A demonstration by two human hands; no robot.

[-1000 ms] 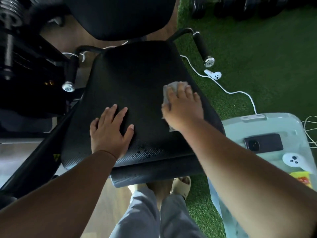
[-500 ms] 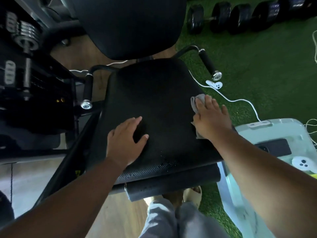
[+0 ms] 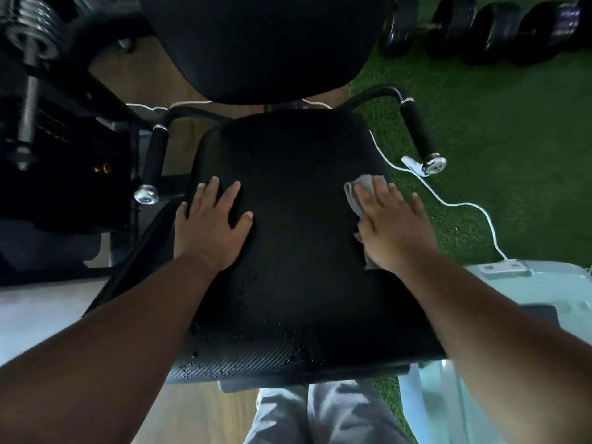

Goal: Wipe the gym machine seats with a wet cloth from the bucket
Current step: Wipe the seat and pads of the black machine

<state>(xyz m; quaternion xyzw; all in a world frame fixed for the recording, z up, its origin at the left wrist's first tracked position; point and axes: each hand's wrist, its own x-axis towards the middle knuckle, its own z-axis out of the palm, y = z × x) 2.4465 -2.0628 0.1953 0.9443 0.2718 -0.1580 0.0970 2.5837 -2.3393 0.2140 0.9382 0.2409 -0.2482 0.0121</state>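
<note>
A black padded machine seat [image 3: 298, 238] fills the middle of the view, with water drops near its front edge. My right hand [image 3: 394, 229] lies flat on a grey wet cloth [image 3: 360, 190] at the seat's right edge, fingers spread over it. My left hand [image 3: 211, 222] rests flat on the seat's left side, fingers apart and holding nothing. The black backrest [image 3: 262, 43] rises behind the seat. No bucket is in view.
Black foam handles stand on the left [image 3: 155, 158] and right [image 3: 419, 136] of the seat. A white cable [image 3: 461, 205] runs over green turf to a pale plastic box [image 3: 525, 283] at the right. Dumbbells [image 3: 487, 30] line the back right. A weight stack [image 3: 28, 91] stands left.
The cloth under my right hand slid from the seat's middle to its right edge. My left hand moved a little toward the left side. The view has shifted closer over the seat.
</note>
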